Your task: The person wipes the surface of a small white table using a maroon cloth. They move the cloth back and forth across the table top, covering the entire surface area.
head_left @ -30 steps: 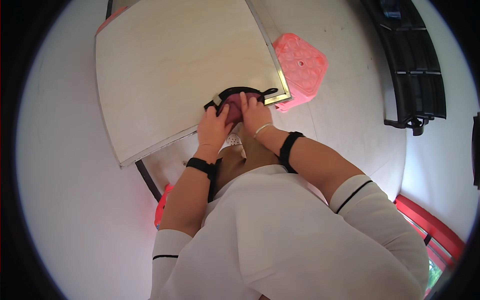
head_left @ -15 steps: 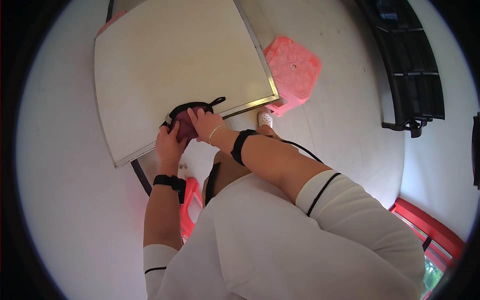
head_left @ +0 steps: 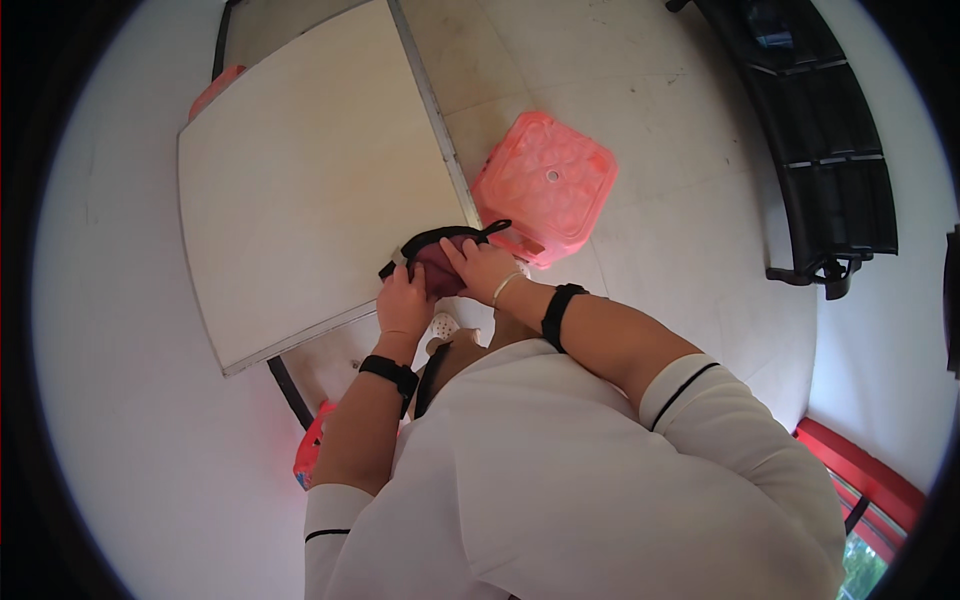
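Both my hands grip a soft maroon fabric piece point(head_left: 442, 273) with a thick black edge and a black loop at its right end. It looks like a small pouch, but its exact kind is unclear. My left hand point(head_left: 405, 298) has its fingers closed on the left side, where a small pale patch shows on the black edge. On the right side, my right hand point(head_left: 482, 270) presses its fingers over the maroon cloth. The piece is held at the near right corner of a cream-topped table point(head_left: 310, 190), and the hands partly cover it.
A pink plastic stool point(head_left: 550, 185) stands close against the table's right side. Red plastic point(head_left: 312, 445) shows below the table's near edge. A row of black seats point(head_left: 825, 150) lines the right wall. A light clog point(head_left: 444, 325) is on the floor near my hands.
My hands and the maroon piece have shifted right and slightly down in the picture. The table appears farther left as the view has moved. Both hands keep their hold.
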Demonstrator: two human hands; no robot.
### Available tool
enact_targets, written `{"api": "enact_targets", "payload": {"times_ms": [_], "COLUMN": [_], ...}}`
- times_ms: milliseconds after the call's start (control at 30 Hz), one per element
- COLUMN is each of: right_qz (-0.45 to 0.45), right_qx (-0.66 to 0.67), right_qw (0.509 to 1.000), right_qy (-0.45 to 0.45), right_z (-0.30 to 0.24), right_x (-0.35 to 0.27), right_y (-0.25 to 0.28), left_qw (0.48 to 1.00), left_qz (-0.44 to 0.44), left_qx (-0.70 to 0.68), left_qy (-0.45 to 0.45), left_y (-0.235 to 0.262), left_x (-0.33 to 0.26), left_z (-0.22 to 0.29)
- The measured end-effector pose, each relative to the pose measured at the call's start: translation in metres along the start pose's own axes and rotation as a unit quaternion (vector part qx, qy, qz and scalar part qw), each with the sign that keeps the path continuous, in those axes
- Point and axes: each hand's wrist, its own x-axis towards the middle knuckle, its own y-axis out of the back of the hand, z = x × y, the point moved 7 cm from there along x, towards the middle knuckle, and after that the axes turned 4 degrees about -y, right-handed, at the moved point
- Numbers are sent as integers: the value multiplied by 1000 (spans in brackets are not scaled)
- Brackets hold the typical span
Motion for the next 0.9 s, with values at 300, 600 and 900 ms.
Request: {"api": "enact_targets", "payload": {"times_ms": [300, 600, 900], "right_qz": [-29, 9, 21], "right_qx": [16, 1, -12], "right_qw": [999, 1000, 999], "right_qy": [13, -12, -23], "right_z": [12, 12, 7], "right_x": [7, 4, 6], "right_y": [-6, -2, -2], "left_qw": [1000, 999, 997], "left_qz": [0, 8, 28], "left_qx": [-11, -29, -55], "left_qy": [3, -46, -48], "left_y": [3, 4, 4], "left_x": [13, 13, 10], "left_z": [7, 6, -2]}}
